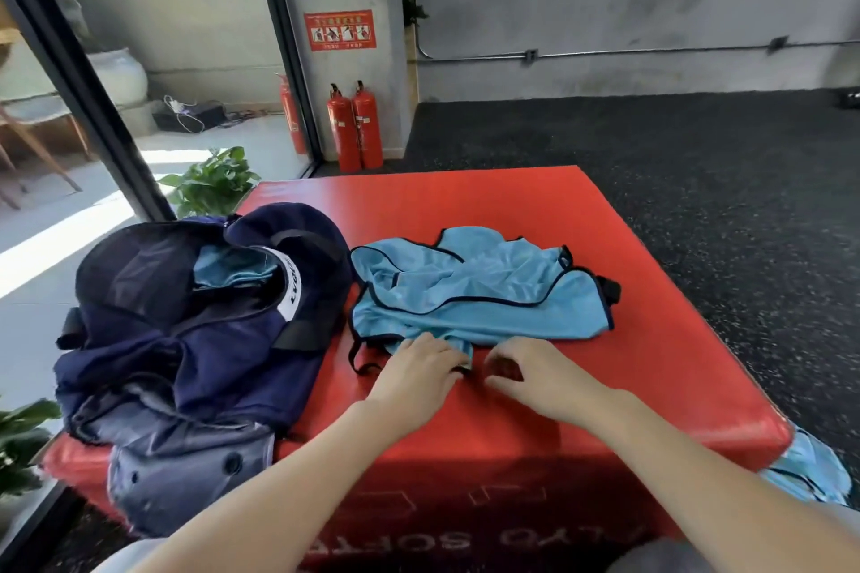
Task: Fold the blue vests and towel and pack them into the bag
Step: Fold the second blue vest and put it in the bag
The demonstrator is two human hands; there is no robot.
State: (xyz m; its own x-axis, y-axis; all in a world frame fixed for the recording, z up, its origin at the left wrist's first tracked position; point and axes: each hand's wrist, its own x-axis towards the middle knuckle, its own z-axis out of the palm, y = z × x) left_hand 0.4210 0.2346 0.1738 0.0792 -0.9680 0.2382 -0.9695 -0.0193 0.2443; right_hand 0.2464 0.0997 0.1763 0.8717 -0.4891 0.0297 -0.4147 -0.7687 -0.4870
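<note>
Red vinyl covers the padded block that fills the lower middle of the frame, with white lettering on its near face at the bottom edge. At the lower right a second light blue cloth hangs off the block's near corner. Both forearms reach in from the bottom of the frame. The left hand lies palm down with its fingers curled over the near hem of the blue vest, pinching the fabric. The right hand sits just beside it, fingers bent and thumb tucked toward the same hem; whether it holds cloth I cannot tell. The vest lies rumpled in the middle of the frame, black trim along its edges, a loose loop of trim trailing left of the hands. Left of it, touching the vest's edge, the navy bag slumps open on the block, with a bit of light blue fabric showing inside its mouth. Farther back, upper middle, two red fire extinguishers stand against a grey pillar, and a leafy plant sits at the block's far left corner.
</note>
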